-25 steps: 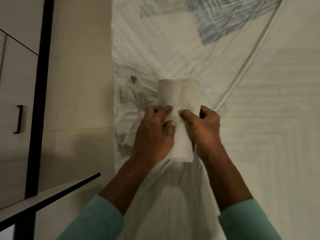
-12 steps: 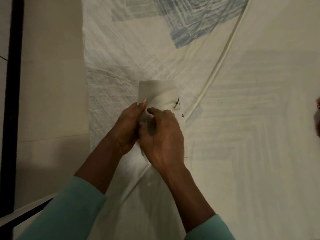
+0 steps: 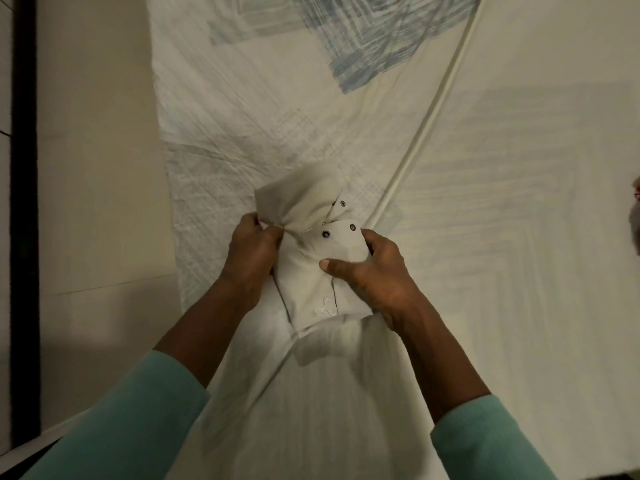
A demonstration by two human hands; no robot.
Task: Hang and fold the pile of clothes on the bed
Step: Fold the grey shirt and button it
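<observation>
Got small off-white folded garment with dark buttons (image 3: pixel 317 271) in both hands, over near part of bed, close to left edge. Can't tell if it's resting on bed or lifted. Left hand (image 3: pixel 251 258) pinching bunched fabric on garment's left side. Right hand (image 3: pixel 379 271) wrapped round right side, thumb flat on front, fingers curled behind. White bed sheet with blue-grey hatched print (image 3: pixel 263 98) underneath, pale piping seam (image 3: pixel 433 109) running diagonally to far right. Beige tiled floor (image 3: pixel 97 168) on left. Teal sleeves (image 3: pixel 121 420) nearest me.
</observation>
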